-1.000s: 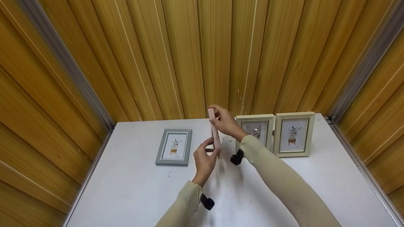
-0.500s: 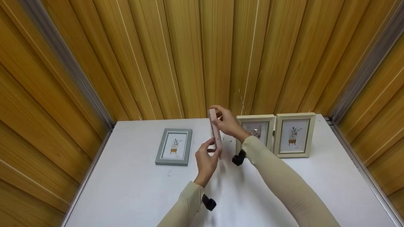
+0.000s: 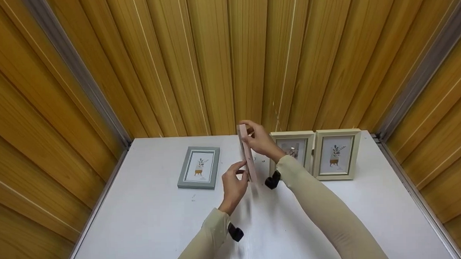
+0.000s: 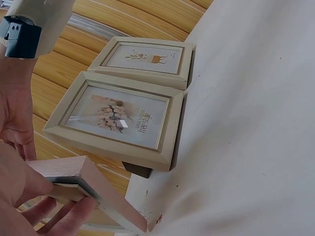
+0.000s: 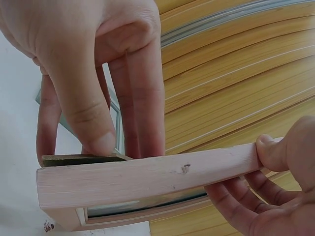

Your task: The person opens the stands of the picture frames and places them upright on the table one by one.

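Pink frame (image 3: 248, 153) upright. Right hand (image 3: 260, 138) grips its far end; left hand (image 3: 233, 185) pinches its back panel (image 5: 81, 161). Grey frame (image 3: 198, 168) left of it, cream frames (image 3: 335, 154) right.

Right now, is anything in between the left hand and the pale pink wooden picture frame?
Yes: a thin brown board at the back of the pink frame. The left hand pinches it. Nothing else visible is in the way.

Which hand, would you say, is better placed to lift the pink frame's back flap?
Left hand, probably: it pinches the back flap, while the right hand grips the pink frame at its far end.
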Demonstrator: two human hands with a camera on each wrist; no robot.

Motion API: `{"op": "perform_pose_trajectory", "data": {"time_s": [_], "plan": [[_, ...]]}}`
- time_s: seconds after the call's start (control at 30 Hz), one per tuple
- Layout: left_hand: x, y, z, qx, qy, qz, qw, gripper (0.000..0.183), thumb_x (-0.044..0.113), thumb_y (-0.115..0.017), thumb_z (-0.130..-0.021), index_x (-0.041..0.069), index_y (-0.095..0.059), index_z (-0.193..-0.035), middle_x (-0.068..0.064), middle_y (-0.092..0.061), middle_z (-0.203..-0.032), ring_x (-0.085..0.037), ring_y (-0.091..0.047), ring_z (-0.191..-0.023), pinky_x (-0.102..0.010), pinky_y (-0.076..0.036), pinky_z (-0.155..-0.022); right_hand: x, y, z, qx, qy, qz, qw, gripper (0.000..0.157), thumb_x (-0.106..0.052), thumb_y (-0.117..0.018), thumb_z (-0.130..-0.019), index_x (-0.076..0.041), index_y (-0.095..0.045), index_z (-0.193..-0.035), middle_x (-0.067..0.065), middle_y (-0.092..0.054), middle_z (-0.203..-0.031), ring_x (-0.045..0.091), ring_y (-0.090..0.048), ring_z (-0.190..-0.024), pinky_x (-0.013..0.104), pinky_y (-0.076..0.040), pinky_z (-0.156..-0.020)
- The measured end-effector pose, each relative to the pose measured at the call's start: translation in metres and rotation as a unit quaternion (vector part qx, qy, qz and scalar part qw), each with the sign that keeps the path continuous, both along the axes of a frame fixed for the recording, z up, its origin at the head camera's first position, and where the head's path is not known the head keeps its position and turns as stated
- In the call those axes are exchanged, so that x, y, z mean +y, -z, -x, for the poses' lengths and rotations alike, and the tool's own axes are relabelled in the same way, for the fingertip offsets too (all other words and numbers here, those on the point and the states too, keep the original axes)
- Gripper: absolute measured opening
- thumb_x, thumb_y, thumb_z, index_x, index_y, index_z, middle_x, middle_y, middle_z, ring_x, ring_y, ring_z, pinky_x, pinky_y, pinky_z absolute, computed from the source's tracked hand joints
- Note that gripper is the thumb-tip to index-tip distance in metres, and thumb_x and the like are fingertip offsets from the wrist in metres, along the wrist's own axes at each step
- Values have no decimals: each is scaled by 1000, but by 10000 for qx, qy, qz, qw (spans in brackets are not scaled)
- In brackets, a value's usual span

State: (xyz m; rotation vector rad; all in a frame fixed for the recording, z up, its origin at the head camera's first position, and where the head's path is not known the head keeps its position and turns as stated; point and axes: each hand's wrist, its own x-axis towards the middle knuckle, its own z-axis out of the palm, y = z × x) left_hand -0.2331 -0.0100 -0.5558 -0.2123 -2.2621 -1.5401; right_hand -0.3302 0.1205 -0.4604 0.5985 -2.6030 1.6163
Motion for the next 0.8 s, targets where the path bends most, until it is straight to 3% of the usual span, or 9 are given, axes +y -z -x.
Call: {"op": "perform_pose_trajectory", "data": {"time_s": [0.27, 0.47, 0.8], "plan": [[-1, 3, 0, 30, -81, 84, 9999, 36, -5, -74, -87, 3, -73, -122, -11, -73, -121, -21, -74, -90, -38, -61, -79, -1, 2, 0, -19, -1, -44, 10000, 50, 3, -61, -99, -15, -55, -145, 18, -65, -116, 28, -61, -100, 35, -53, -75], [-8, -2, 2, 161, -123, 354, 9992, 33, -5, -74, -85, 0, -75, -117, -12, -75, -115, -23, -74, -86, -41, -60, -82, 0, 0, 1, -9, -28, 56, 10000, 50, 4, -60, -99, -15, -56, -145, 18, -64, -117, 29, -61, -102, 36, -55, -76], [-29, -14, 2, 98, -251, 587, 9979, 29, -7, -68, -85, 0, -78, -112, -13, -78, -100, -24, -74, -84, -23, -52, -56, 1, -6, 1, -126, -47, 164, 9998, 49, 4, -59, -100, -16, -55, -145, 17, -63, -118, 31, -60, -105, 36, -57, -76]]}}
